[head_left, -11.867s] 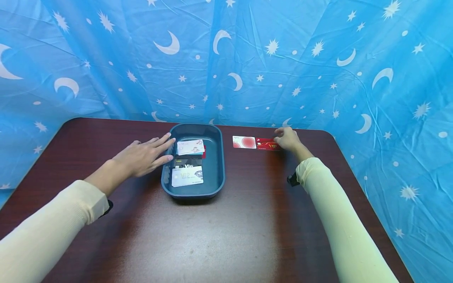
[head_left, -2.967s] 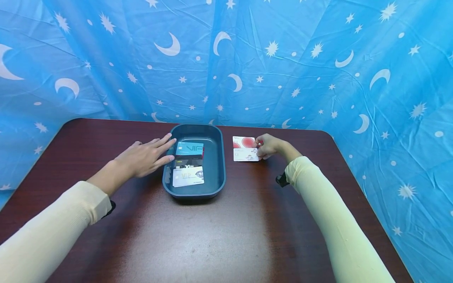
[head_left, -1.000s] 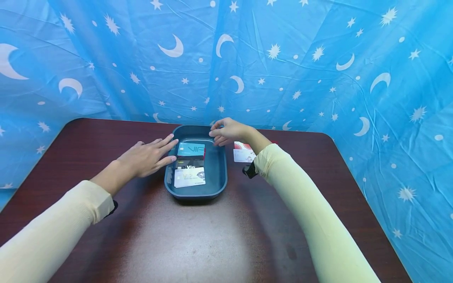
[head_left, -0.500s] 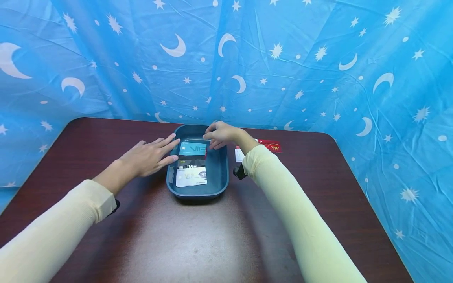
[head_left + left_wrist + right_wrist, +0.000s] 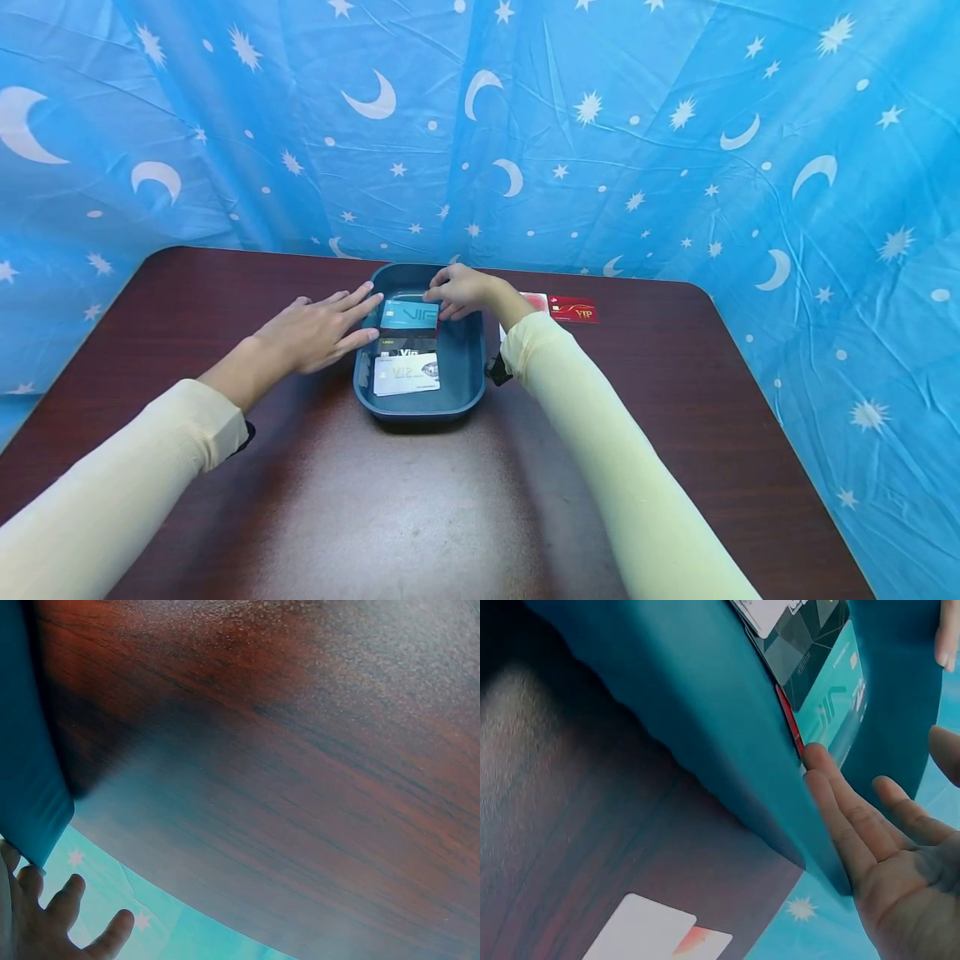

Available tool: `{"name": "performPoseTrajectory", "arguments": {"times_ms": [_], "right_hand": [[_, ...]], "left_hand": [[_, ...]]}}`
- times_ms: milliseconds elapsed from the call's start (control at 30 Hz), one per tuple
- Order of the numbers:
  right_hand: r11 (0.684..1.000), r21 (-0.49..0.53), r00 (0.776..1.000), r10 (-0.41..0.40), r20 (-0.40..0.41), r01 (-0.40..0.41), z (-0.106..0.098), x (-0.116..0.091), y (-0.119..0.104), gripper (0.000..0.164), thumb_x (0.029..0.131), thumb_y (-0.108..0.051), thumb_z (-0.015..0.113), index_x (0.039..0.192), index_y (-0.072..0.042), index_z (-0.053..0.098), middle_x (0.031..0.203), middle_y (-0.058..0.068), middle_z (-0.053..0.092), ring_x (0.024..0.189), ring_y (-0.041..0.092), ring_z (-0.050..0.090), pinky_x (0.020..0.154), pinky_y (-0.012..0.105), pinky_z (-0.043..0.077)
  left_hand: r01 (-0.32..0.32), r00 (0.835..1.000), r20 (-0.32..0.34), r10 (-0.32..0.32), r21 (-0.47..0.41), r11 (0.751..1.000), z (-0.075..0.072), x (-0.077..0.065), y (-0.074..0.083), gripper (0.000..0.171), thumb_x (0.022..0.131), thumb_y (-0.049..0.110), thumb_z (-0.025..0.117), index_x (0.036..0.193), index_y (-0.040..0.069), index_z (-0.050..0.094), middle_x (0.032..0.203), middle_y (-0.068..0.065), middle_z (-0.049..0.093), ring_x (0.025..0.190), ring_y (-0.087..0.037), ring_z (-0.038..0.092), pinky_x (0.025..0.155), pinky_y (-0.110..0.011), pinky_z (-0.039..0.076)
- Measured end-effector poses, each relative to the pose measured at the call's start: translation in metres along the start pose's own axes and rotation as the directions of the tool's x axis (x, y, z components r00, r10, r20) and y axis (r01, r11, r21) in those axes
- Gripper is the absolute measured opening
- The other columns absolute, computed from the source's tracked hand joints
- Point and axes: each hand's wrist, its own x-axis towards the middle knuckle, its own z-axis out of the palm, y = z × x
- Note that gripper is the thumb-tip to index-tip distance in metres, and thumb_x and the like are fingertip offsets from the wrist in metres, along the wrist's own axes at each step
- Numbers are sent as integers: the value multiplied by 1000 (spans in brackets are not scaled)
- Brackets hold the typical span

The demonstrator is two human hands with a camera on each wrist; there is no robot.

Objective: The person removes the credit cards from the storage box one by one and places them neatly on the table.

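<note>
head view: the right hand, straight-fingered with thumb apart, is lying at the right edge of the teal card in the far half of the tray; the left hand is resting, spread wide, at the left rim. the card is likely feeling light, stiff and slick, its edges offering the best pinch.

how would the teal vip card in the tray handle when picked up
The teal VIP card looks thin and flat, so it is probably light and fairly stiff. Its sheen in the right wrist view suggests a smooth face that may slip under the fingers. Lying flat in the blue tray, it seems unlikely to roll or tip.
</note>
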Motion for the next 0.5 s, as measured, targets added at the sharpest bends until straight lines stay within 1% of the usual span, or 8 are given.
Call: {"name": "performPoseTrajectory", "arguments": {"times_ms": [133,333,500], "right_hand": [[1000,-14,1000,19,7,-19,4,3,-2,48,104,-22,54,144,1,41,132,29,54,118,39,61,101,46,49],[997,-61,999,50,1,-50,5,7,-4,47,104,-25,55,142,-1,43,131,26,55,114,37,64,97,44,52],[994,-96,999,49,-13,-50,7,10,-6,46,103,-27,55,140,-2,46,131,27,56,111,36,66,96,45,52]], "left_hand": [[-1,1000,-2,1,0,1000,0,-1,-1,69,104,48,43,159,11,24,163,-20,19,142,-44,34,104,-73,30],[-9,1000,-7,9,-3,1000,1,-1,-1,69,104,48,43,159,11,24,163,-20,19,142,-44,34,104,-73,30],[-13,1000,-15,13,-1,1000,1,-1,-1,69,104,47,44,158,10,25,163,-20,20,142,-44,34,104,-73,31]]}}
